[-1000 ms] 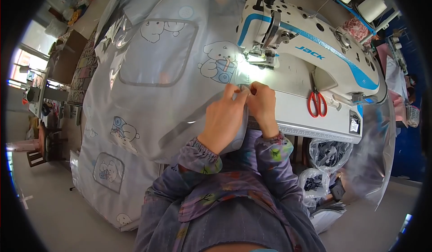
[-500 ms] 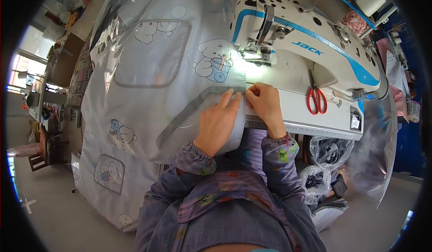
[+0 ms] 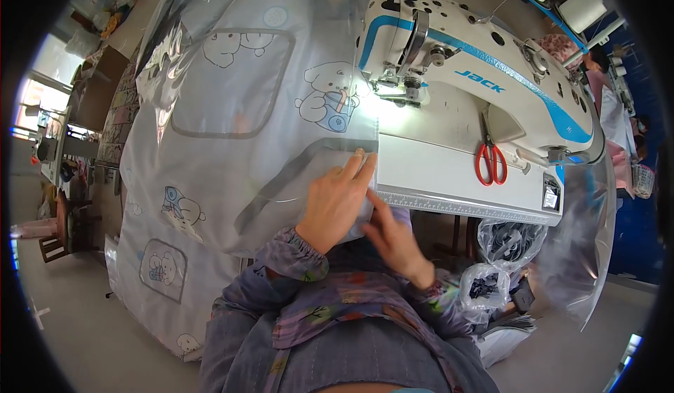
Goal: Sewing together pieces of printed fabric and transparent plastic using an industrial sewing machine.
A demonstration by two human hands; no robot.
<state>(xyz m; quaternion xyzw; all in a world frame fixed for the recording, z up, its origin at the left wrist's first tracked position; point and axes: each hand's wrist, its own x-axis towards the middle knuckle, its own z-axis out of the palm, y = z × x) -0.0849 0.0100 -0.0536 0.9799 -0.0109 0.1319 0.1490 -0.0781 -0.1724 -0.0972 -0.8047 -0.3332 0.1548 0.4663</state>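
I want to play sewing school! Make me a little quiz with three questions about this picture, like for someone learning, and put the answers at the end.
1. True or false: the person's left hand rests on the grey printed sheet.

2. Pick one. What colour are the handles of the scissors?
A) Green
B) Red
C) Yellow

3. Fill the gap: in the picture, the sewing machine stands to the ____ of the window-like panel printed on the sheet.

Key:
1. True
2. B
3. right
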